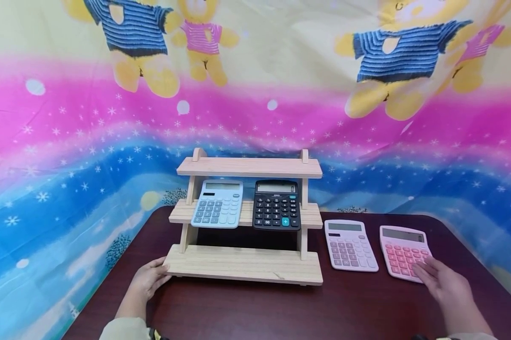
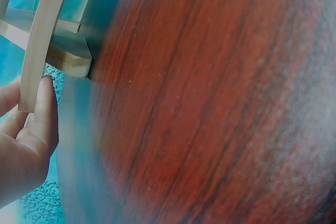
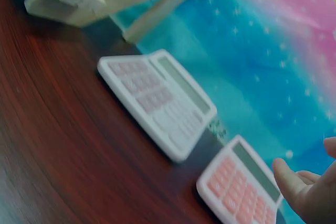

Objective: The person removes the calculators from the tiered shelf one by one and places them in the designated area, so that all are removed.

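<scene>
A three-tier wooden display shelf (image 1: 247,265) stands on the table. My left hand (image 1: 147,278) grips the left end of its lowest board; the left wrist view shows thumb and fingers on either side of the board end (image 2: 32,85). At the right, my right hand (image 1: 450,285) is at the right side of a pink calculator (image 1: 402,255), its fingers extended and overlapping the keys' edge in the head view. To the left of that calculator lies a white calculator with mauve keys (image 1: 351,245). On the middle tier lean a light blue calculator (image 1: 217,204) and a black calculator (image 1: 276,205).
The dark red-brown table (image 1: 221,311) has rounded far corners. Behind it hangs a colourful cloth backdrop (image 1: 255,108) with bears and snowflakes, close to the table's back and side edges. The shelf's top tier (image 1: 249,166) and bottom board hold no calculators.
</scene>
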The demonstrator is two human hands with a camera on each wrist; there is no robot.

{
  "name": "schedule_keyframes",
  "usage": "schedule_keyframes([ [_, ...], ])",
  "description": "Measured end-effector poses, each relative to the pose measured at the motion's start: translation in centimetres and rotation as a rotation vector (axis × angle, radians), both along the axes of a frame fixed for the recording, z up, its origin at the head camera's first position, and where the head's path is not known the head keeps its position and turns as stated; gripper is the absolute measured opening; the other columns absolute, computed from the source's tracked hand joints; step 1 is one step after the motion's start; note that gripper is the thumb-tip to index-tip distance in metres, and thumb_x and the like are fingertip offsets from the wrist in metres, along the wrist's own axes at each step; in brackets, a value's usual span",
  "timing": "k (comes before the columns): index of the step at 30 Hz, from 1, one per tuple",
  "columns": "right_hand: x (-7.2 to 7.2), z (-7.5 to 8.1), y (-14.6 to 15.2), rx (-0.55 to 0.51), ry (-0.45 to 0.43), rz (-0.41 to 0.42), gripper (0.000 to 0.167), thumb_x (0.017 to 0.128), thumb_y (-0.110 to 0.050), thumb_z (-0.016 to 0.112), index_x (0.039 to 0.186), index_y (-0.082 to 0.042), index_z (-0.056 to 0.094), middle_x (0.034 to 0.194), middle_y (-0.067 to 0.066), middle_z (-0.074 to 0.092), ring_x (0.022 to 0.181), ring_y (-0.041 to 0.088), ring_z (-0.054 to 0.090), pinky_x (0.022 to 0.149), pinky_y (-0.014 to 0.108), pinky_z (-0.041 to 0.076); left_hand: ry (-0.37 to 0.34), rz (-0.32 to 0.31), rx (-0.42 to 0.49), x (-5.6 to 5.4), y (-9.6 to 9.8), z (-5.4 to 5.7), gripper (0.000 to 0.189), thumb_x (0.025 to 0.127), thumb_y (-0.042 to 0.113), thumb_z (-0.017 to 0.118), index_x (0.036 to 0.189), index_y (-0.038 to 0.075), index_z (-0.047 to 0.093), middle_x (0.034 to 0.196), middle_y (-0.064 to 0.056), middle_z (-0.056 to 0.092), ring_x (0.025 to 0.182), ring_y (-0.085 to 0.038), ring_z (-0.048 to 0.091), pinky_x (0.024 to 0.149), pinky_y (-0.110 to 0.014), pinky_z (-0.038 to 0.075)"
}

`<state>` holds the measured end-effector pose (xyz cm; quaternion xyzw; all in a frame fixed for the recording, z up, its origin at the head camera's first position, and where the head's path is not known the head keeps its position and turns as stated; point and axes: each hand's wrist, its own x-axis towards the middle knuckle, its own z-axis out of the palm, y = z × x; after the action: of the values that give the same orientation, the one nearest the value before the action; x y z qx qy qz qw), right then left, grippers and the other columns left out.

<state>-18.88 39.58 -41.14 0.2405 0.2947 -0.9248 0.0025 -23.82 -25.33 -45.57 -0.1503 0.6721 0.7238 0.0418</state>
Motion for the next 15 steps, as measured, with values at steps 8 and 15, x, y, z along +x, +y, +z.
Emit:
schedule_keyframes([
  [8,-0.2,0.2,-3.4,-0.012,0.241,0.11,0.013,0.091,-0.002,0.038,0.088,-0.004,0.051,0.076,0.018,0.059,0.072,0.03,0.06,0.078,0.04,0.046,0.004,-0.005,0.021,0.1,-0.1,0.1,0.059,0.085,0.006,0.054,0.132,-0.011,0.022,0.128,-0.037,0.022,0.078,-0.011,0.056,0.072,-0.025,0.048],
  [15,-0.5,1.1,-6.4,-0.084,0.38,0.197,0.03,0.092,0.0,0.033,0.08,0.007,0.059,0.082,0.024,0.059,0.078,0.033,0.059,0.079,0.041,0.045,0.0,0.0,0.018,0.1,0.0,0.0,0.057,0.085,0.007,0.053,0.132,-0.01,0.024,0.127,-0.036,0.025,0.077,-0.01,0.055,0.072,-0.024,0.048],
])
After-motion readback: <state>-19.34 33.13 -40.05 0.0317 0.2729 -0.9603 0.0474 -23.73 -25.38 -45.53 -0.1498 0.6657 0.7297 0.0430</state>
